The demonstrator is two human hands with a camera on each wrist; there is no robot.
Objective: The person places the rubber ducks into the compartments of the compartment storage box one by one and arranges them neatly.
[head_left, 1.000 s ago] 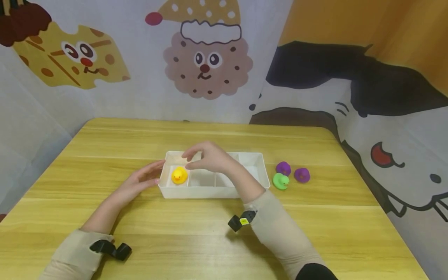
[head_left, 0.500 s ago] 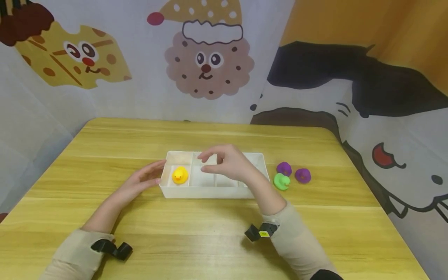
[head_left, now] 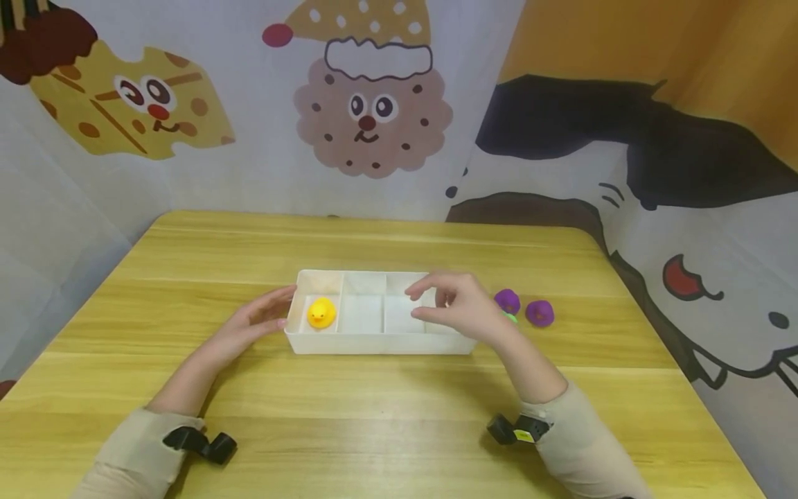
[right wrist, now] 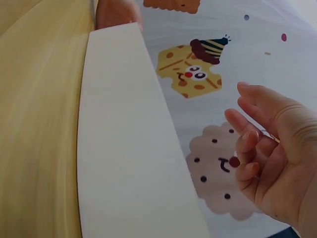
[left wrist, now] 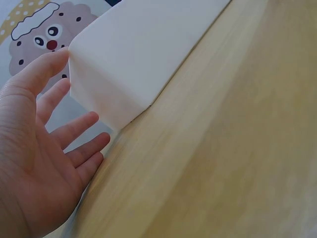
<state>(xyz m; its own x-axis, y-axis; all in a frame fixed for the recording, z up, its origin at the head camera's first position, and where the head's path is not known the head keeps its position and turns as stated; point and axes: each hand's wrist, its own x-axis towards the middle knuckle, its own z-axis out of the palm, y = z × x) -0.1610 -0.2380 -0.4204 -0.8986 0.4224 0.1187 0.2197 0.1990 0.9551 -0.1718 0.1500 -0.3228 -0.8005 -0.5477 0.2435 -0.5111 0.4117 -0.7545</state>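
A white divided tray [head_left: 380, 343] stands mid-table, with a yellow rubber duck [head_left: 321, 313] in its leftmost compartment. My left hand [head_left: 252, 322] touches the tray's left end with fingers spread; in the left wrist view its thumb and fingers [left wrist: 74, 131] lie along the end wall. Above the tray's right part hovers my right hand [head_left: 464, 308], thumb and forefinger apart, holding nothing. Just right of the tray are two purple rubber ducks, one [head_left: 539, 313] in full view and another [head_left: 508, 301] beside my right hand. A green duck [head_left: 511, 317] is mostly hidden behind that hand.
The wooden table [head_left: 349, 416] reaches back to a cloth printed with cartoon figures [head_left: 374, 118]. Each sleeve carries a black wrist camera, the left one [head_left: 199, 445] and the right one [head_left: 519, 430], both low over the table.
My right hand has moved rightward from above the duck's compartment to the tray's right part, now covering most of the green duck. The left hand keeps its place at the tray's end.
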